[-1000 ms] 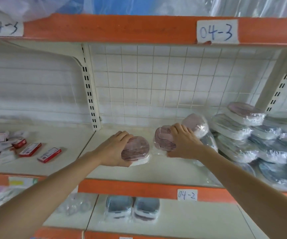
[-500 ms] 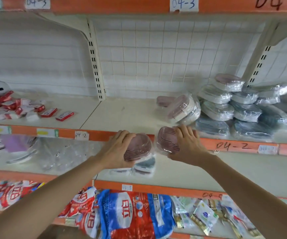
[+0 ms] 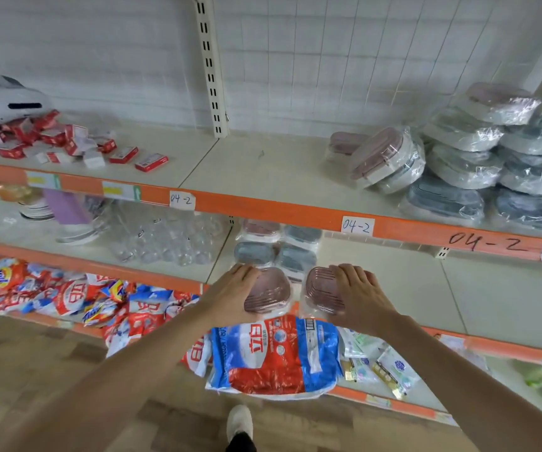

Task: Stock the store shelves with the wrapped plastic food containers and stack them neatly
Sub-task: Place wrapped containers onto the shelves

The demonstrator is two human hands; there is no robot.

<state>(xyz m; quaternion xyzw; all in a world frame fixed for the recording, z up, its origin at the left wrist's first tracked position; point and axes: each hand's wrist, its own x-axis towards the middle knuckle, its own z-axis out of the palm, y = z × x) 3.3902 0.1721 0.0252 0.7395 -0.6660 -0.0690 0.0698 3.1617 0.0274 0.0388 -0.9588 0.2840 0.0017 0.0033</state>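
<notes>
Where the shelving unit (image 3: 263,207) fills the view, its orange-edged tiers carry handwritten "04-2" labels (image 3: 357,226) along the front rail. On the upper tier, at the right, lies a heap of wrapped plastic food containers (image 3: 478,151), grey, blue and pink, some tilted against one another; at the left of that tier lies a scatter of small red boxes (image 3: 67,145). The middle tier holds clear plastic ware (image 3: 165,239) at the left and, near its centre, a short stack of wrapped containers (image 3: 276,246) in two columns. Below, detergent bags (image 3: 273,353) in red, white and blue lie on the lowest tier. The left hand (image 3: 230,295) grips the left pink container (image 3: 268,293) from its outer side, fingers curled over the lid. The right hand (image 3: 357,295) grips the right pink container (image 3: 323,293) likewise. Both containers sit side by side at the front edge of the middle tier, just before the stack; whether they rest on the shelf cannot be told. A white shoe (image 3: 239,422) shows on the wooden floor (image 3: 35,353).
</notes>
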